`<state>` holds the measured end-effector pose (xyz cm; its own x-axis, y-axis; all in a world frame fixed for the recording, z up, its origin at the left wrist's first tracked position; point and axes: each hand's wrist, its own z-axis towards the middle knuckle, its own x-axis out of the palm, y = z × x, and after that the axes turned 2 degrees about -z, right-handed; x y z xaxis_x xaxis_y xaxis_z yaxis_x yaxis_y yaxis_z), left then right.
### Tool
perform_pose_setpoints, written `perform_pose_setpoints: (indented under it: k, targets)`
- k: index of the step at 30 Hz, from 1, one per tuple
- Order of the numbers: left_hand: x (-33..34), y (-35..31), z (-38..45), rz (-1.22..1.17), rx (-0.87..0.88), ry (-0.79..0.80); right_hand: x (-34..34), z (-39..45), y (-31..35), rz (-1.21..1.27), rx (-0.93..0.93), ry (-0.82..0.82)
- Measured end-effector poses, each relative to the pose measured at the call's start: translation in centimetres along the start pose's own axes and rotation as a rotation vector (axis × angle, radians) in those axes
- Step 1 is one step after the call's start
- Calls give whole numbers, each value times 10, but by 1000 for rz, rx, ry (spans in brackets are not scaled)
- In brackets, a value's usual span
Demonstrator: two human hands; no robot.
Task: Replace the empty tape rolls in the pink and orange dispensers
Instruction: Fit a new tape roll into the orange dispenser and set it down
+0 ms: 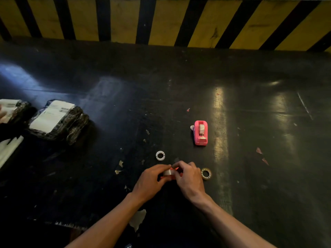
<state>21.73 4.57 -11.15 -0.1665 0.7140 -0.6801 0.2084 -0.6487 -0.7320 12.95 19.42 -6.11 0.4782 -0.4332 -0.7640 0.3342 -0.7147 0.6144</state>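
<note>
Two bare hands are meeting low in the centre of the frame over a dark, scuffed, glossy work surface (pixel 179 83) that is catching streaks of light on its right half and a bluish glare at its left. A yellow and black striped barrier (pixel 164 22) is running across the whole top of the frame, closing off the far edge of the surface. The left hand (pixel 152 181) and right hand (pixel 188 178) are both closing their fingers around the orange dispenser (pixel 172 173), which is mostly hidden between them, with a clear tape roll (pixel 168 172) showing at its top. The pink dispenser (pixel 201 133) is standing alone right of centre, well apart from the hands, with a roll sitting in it. A white empty core (pixel 160 155) is lying just above the left hand, and a yellowish tape roll (pixel 206 173) is lying just beside the right hand. Two wrapped parcels (pixel 57 120) with white labels are resting at the left edge; their printing is too blurred to read. Scraps of torn paper (pixel 138 219) are dotting the surface near the forearms. Wide bare room is lying open across the upper middle and the right side of the surface
</note>
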Motion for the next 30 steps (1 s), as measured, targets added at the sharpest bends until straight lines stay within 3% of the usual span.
perform_pose_setpoints:
  k: [13, 30]
  targets:
    - [-3, 2, 2, 38, -7, 51, -15, 5, -12, 130, -72, 34]
    - [-6, 1, 9, 48, 4, 91, -37, 15, -37, 154, 21, 69]
